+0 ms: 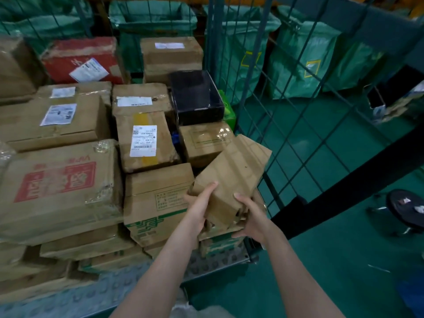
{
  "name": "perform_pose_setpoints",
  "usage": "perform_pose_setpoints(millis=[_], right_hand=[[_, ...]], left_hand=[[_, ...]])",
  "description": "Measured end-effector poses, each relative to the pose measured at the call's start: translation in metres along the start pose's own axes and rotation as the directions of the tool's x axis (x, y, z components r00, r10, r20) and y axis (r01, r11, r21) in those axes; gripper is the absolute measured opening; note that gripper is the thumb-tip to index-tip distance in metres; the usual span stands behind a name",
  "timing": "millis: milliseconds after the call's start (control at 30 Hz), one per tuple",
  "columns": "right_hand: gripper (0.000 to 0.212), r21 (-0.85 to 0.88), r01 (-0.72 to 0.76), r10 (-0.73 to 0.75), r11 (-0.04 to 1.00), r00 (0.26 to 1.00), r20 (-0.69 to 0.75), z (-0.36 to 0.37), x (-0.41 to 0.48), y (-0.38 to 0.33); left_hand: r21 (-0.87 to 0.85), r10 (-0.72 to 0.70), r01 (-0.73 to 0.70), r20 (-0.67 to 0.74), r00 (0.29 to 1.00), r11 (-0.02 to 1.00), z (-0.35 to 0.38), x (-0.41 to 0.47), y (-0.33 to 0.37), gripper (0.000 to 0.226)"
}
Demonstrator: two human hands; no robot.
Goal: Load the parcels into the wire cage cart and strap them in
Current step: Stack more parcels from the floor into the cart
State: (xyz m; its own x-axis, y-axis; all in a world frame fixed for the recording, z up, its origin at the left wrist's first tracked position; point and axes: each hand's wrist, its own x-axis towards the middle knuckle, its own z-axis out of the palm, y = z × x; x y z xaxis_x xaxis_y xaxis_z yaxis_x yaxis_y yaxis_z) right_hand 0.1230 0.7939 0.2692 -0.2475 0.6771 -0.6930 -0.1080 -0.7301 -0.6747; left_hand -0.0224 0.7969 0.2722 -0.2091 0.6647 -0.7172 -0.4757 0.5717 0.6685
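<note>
A long brown cardboard parcel [231,173] is tilted over the cart's front right corner, its far end raised toward the wire side wall. My left hand [199,204] grips its near left edge, and my right hand [250,216] grips its near right end from below. Under it lies a box with green print [156,203]. The wire cage cart [270,115] holds several stacked cardboard parcels, among them a large box with red print [59,180] and a labelled box [144,140]. A black strap [344,187] hangs diagonally along the cart's right side.
A black open box [197,97] and a red parcel [82,60] sit deeper in the cart. Green sacks [298,53] hang behind the mesh. The studded metal cart floor [206,265] shows at the front. A black stool [406,207] stands on the green floor to the right.
</note>
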Motion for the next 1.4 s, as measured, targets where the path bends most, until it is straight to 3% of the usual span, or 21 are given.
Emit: perform_pose_setpoints(millis=[67,133,233,300,367,600,833,1000,1167,1267,1400], right_hand=[[0.082,-0.038,-0.044,0.045,0.998,0.998,0.034,0.006,-0.001,-0.011],[0.073,-0.023,-0.062,0.063,0.998,0.996,0.059,0.01,-0.002,-0.024],[0.068,0.157,0.008,-0.008,0.988,1.0,-0.001,0.009,0.005,-0.04],[0.087,0.245,0.034,-0.016,0.969,0.997,-0.076,0.012,0.014,-0.045],[0.095,0.253,0.027,0.008,0.967,0.991,-0.133,0.02,0.018,-0.05],[0.085,0.382,0.036,0.06,0.923,0.97,-0.236,0.05,0.034,-0.054],[0.094,0.445,0.044,0.116,0.894,0.939,-0.325,0.054,0.043,-0.054],[0.104,0.492,0.125,0.088,0.862,0.918,-0.388,0.057,0.053,-0.057],[0.091,0.466,0.163,0.014,0.869,0.936,-0.352,0.068,0.057,-0.065],[0.083,0.387,0.235,-0.069,0.891,0.915,-0.398,0.071,0.059,-0.078],[0.098,0.327,0.325,-0.169,0.888,0.89,-0.424,0.081,0.067,-0.089]], left_hand=[[0.038,-0.02,0.022,-0.054,0.998,0.999,0.002,0.005,0.01,0.136],[0.076,-0.029,0.036,-0.084,0.996,0.997,0.002,0.011,0.02,0.133],[0.142,-0.022,0.026,-0.032,0.999,0.989,-0.004,0.019,0.037,0.112],[0.181,0.018,-0.016,-0.006,1.0,0.983,-0.009,0.021,0.05,0.1],[0.191,0.047,-0.056,0.051,0.998,0.98,-0.016,0.022,0.063,0.087],[0.219,0.054,-0.082,0.135,0.989,0.972,-0.034,0.039,0.094,0.067],[0.222,0.031,-0.073,0.187,0.982,0.972,-0.033,0.052,0.107,0.046],[0.17,0.03,-0.061,0.182,0.983,0.983,-0.045,0.057,0.111,0.041],[0.128,0.022,-0.046,0.183,0.983,0.991,-0.044,0.061,0.109,0.07],[0.063,0.014,-0.027,0.187,0.982,0.998,-0.044,0.055,0.109,0.064],[0.014,-0.013,0.011,0.154,0.988,1.0,-0.047,0.042,0.111,0.053]])
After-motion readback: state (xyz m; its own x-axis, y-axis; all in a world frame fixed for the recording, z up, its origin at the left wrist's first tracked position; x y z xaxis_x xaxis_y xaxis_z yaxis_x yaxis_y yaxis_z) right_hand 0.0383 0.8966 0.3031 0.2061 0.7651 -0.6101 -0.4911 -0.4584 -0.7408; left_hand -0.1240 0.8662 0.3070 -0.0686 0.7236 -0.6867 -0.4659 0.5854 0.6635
